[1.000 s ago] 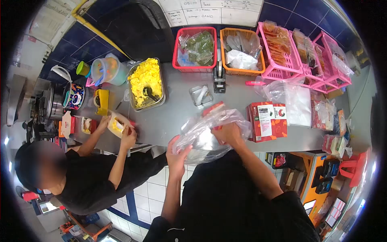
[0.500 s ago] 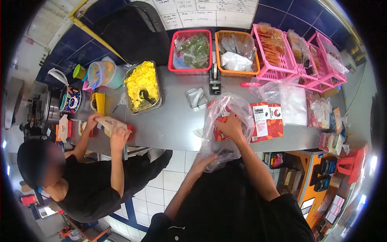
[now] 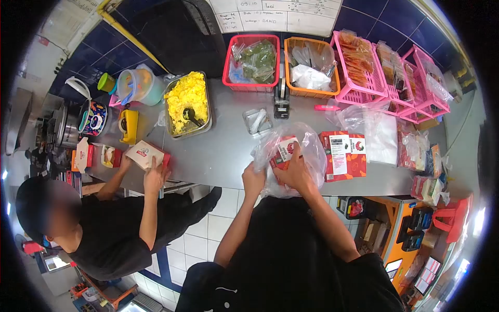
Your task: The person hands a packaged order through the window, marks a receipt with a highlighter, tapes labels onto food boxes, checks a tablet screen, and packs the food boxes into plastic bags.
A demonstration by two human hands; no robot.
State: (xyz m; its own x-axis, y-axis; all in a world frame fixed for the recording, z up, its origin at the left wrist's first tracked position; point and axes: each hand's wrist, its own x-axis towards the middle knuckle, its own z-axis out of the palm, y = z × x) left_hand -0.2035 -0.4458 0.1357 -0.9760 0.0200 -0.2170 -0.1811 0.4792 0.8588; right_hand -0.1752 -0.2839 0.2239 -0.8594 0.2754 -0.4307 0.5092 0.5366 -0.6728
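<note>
A clear plastic bag (image 3: 314, 143) surrounds a red box (image 3: 284, 151) with a white label at the front of the steel counter. My left hand (image 3: 253, 179) is closed on the bag's gathered left edge. My right hand (image 3: 297, 171) lies inside the bag opening, gripping the red box with the thumb on its top. Just right of the bag stand red printed boxes (image 3: 339, 162) with a white paper slip on them. Behind the bag is a small clear tray (image 3: 258, 121) holding something white.
A co-worker (image 3: 114, 229) handles a box (image 3: 147, 155) at the left. Behind stand a tray of yellow food (image 3: 207, 125), a red basket (image 3: 251, 87), an orange basket (image 3: 314, 92), a tape dispenser (image 3: 281, 99) and pink baskets (image 3: 364, 96). Plastic bags (image 3: 381, 138) lie right.
The bag has gone from loosely held to being around the red box. My left hand has moved up to the bag's left edge. The co-worker's box is now closed.
</note>
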